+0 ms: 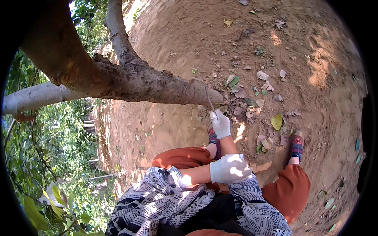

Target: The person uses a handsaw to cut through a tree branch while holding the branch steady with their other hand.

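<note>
My right hand (221, 125), in a white glove, is closed around the lower end of a thin curved tan strip (206, 89). The strip bends up and over the lower part of a tree trunk (157, 84); whether it is a cord or a hooked stick I cannot tell. Nearer to me, my left hand (230, 169), also gloved in white, makes a fist in front of my lap. Its fingers curl away from view, and whatever they may hold is hidden. The left forearm crosses in front of the right one.
The trunk forks into thick branches (55, 43) at upper left. Brown soil (252, 43) spreads around, with dry leaves and a yellow leaf (277, 122) near my feet. Green foliage (59, 145) fills the left side. My shoes (296, 145) stand apart on the ground.
</note>
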A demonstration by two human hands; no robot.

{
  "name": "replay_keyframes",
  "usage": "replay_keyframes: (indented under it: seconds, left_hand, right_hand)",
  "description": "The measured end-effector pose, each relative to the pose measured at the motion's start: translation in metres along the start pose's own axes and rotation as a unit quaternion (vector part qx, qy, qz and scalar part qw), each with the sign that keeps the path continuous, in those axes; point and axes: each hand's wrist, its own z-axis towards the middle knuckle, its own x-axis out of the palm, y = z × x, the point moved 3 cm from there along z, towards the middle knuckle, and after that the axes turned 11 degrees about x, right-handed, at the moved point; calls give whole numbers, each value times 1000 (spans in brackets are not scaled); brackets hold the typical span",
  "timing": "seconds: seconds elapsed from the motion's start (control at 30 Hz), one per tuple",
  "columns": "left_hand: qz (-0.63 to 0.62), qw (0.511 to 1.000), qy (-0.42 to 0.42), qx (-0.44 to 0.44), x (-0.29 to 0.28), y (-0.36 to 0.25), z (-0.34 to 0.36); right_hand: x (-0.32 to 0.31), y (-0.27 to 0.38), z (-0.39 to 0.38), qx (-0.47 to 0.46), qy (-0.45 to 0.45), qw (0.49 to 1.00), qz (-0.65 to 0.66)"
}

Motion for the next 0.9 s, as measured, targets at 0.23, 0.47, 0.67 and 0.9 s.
replay_keyframes:
  seconds: [0.23,0.47,0.67,0.9]
  left_hand:
    - [-34,999,-22,-8,-2,-1,6]
    - [-63,998,-17,15,-11,0,13]
    - [-56,997,-49,24,-17,-3,17]
    - [-45,999,-7,20,-17,-5,20]
  right_hand:
    - [-4,52,-1,-84,3,984,157]
    - [1,92,-14,-78,115,970,202]
    - [-3,94,-14,-74,142,965,209]
    - [-23,113,-11,-67,155,972,160]
